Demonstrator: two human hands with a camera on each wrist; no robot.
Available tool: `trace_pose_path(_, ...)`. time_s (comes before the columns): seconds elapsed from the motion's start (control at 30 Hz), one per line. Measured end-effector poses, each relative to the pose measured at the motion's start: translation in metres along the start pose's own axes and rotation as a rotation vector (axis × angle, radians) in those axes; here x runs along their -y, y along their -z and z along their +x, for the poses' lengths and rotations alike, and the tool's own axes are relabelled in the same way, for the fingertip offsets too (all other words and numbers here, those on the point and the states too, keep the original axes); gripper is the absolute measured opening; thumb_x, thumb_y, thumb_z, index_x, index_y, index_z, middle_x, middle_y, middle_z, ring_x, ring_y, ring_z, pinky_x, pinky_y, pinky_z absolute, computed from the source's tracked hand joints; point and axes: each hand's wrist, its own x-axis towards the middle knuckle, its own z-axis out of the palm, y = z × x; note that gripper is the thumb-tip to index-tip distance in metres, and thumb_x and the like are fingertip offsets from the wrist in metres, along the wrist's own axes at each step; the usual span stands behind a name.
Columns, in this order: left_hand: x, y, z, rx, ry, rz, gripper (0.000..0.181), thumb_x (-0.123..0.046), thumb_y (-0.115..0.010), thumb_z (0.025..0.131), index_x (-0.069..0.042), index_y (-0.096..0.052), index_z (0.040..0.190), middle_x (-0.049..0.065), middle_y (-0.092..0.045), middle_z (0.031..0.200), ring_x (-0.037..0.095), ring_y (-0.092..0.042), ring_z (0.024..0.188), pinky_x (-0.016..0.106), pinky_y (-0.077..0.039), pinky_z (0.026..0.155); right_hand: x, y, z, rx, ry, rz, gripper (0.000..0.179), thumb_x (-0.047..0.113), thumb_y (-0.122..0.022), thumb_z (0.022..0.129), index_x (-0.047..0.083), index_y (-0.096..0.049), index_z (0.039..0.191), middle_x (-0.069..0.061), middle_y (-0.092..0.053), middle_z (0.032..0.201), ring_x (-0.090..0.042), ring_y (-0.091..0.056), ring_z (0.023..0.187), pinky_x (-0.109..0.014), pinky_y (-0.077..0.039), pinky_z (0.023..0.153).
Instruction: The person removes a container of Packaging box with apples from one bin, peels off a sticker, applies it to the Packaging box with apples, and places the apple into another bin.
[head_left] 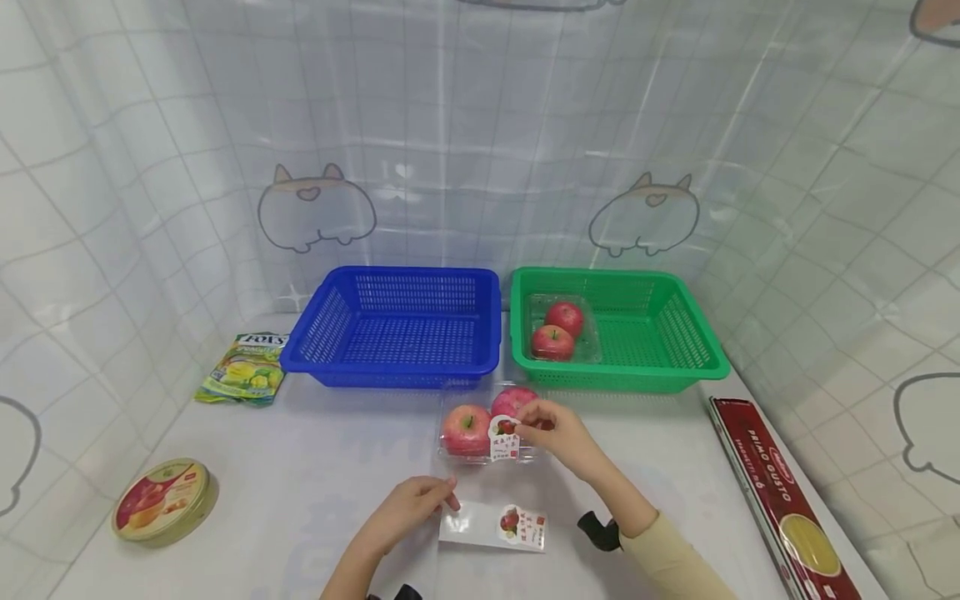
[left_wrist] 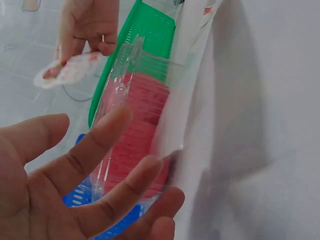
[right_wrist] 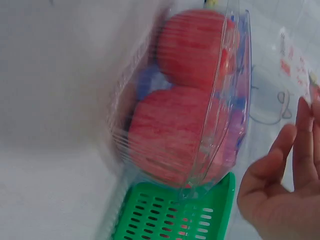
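My right hand (head_left: pixel 564 435) pinches a white label sticker (head_left: pixel 505 443) with apple pictures and red print. The sticker hangs over a clear plastic box (head_left: pixel 480 457) holding two red apples (head_left: pixel 467 428); I cannot tell whether it touches the box. In the left wrist view, the same sticker (left_wrist: pixel 75 70) stands apart from the box at its free end. My left hand (head_left: pixel 408 512) has loosely spread fingers and holds nothing. It lies beside the left end of a white backing strip (head_left: pixel 468 527), which carries another apple sticker (head_left: pixel 517 523) at its right end.
Behind the box stand a blue basket (head_left: pixel 390 375) and a green basket (head_left: pixel 622 377); the green one holds another clear box of apples (head_left: pixel 553 342). A candy bag (head_left: pixel 247 371) and a round tin (head_left: pixel 161 502) lie left, a red spaghetti box (head_left: pixel 780 492) right.
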Motion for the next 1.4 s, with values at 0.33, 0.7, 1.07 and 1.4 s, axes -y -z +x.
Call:
trace_pose_path(0.33, -0.017, 0.01, 0.002, -0.032, -0.076, 0.059, 0.034, -0.032, -0.048, 0.095, -0.009, -0.069, 0.084, 0.004, -0.065, 0.095, 0.018, -0.057, 0.087, 0.036, -0.046, 0.075, -0.004, -0.006, 0.026, -0.108, -0.052, -0.002, 0.01, 0.005, -0.066, 0.083, 0.001, -0.062, 0.092, -0.01, -0.064, 0.085, -0.017, -0.056, 0.078, -0.026, -0.047, 0.066)
trace_pose_path(0.7, -0.04, 0.002, 0.035, -0.377, -0.458, 0.204, 0.01, -0.016, -0.066, 0.084, -0.011, -0.07, 0.091, 0.0, -0.064, 0.091, 0.019, -0.056, 0.091, 0.04, -0.045, 0.081, -0.012, -0.013, 0.041, -0.192, 0.019, -0.132, 0.006, 0.006, -0.069, 0.08, 0.007, -0.066, 0.086, -0.003, -0.067, 0.079, -0.011, -0.055, 0.068, -0.023, -0.046, 0.061)
trace_pose_path(1.07, -0.029, -0.004, 0.075, -0.516, -0.572, 0.53, 0.025, -0.021, -0.073, 0.077, -0.015, -0.071, 0.101, 0.014, -0.054, 0.123, 0.044, -0.029, 0.127, 0.065, -0.024, 0.095, -0.016, -0.021, 0.044, -0.222, 0.12, -0.29, 0.008, 0.006, -0.071, 0.078, 0.009, -0.068, 0.085, 0.001, -0.067, 0.076, -0.01, -0.056, 0.068, -0.022, -0.047, 0.062)
trace_pose_path(1.4, -0.018, -0.009, 0.085, -0.529, -0.544, 0.599, 0.024, -0.027, -0.074, 0.074, -0.019, -0.073, 0.097, 0.017, -0.052, 0.125, 0.047, -0.029, 0.126, 0.064, -0.026, 0.092, -0.017, -0.027, 0.043, -0.295, 0.168, -0.485, 0.018, 0.011, -0.074, 0.076, 0.012, -0.066, 0.092, 0.002, -0.068, 0.076, -0.012, -0.047, 0.07, -0.026, -0.038, 0.061)
